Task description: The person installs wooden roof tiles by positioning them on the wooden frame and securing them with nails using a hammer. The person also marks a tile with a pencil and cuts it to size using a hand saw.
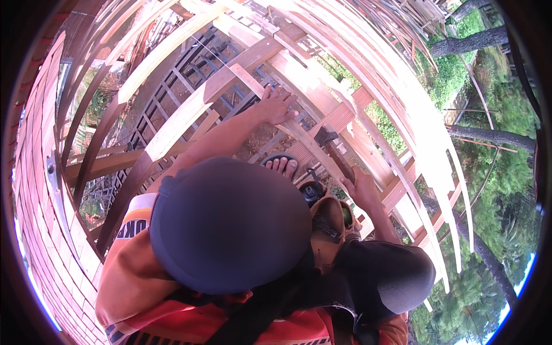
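My left hand [277,106] lies across a narrow wooden batten [248,80], its fingers spread over the wood. In my right hand [362,188] is the brown handle of a hammer [339,158]. The dark hammer head is close to the batten, a short way from my left hand; whether it touches the wood I cannot tell. No nail can be made out. Below the hammer, a brown leather tool pouch [330,214] contains dark items and something green. My sandalled foot [282,165] is beside the pouch, and a dark rounded shape [230,224] covers much of the lower middle.
Long wooden beams [201,98] cross the frame around me, with gaps between them. Far below lie dark metal grid frames [172,86]. Reddish tiles [52,230] slope along the left. Pale curved-looking strips [397,121] run down the right, with trees [494,190] beyond.
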Motion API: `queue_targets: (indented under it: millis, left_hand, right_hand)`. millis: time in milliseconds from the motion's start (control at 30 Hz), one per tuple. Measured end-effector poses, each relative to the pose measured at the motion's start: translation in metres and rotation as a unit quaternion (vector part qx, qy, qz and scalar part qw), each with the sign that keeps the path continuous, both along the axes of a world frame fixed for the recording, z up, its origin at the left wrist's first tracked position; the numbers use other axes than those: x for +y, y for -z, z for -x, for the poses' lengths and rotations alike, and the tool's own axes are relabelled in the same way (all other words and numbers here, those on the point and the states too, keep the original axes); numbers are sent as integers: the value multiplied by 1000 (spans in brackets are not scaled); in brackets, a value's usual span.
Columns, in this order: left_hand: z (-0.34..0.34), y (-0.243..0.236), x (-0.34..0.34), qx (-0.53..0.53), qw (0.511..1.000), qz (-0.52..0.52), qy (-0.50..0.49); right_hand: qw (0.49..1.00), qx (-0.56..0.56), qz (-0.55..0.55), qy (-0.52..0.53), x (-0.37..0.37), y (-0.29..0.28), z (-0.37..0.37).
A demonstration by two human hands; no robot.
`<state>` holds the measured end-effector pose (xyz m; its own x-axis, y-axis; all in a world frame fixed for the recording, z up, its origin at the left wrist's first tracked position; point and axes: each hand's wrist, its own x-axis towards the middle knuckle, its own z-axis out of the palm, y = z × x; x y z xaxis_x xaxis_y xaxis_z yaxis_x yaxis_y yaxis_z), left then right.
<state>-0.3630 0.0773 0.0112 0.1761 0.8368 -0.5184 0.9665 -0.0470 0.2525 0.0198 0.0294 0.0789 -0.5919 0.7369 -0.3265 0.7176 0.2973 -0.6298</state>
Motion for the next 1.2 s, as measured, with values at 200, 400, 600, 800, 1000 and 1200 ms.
queue_targets:
  millis: [200, 400, 600, 800, 1000, 1200]
  left_hand:
    - [-5, 0, -14, 10, 1000, 16, 0]
    - [-18, 3, -5, -8, 1000, 4, 4]
    - [1, 18, -14, -79, 996, 9, -35]
    - [6, -95, 35, -355, 919, 50, -162]
    - [-32, -291, 92, -564, 821, 65, 55]
    - [-259, -425, 70, -247, 820, 262, 445]
  right_hand:
    - [839, 515, -51, 167, 41, -126, 24]
    - [988, -63, 143, 20, -21, -14, -9]
    - [984, -2, 136, 116, -28, -30, -17]
    - [901, 129, 175, 375, -74, -23, -102]
    - [874, 129, 166, 439, -116, -41, -98]
    - [790, 216, 200, 537, -172, -43, -114]
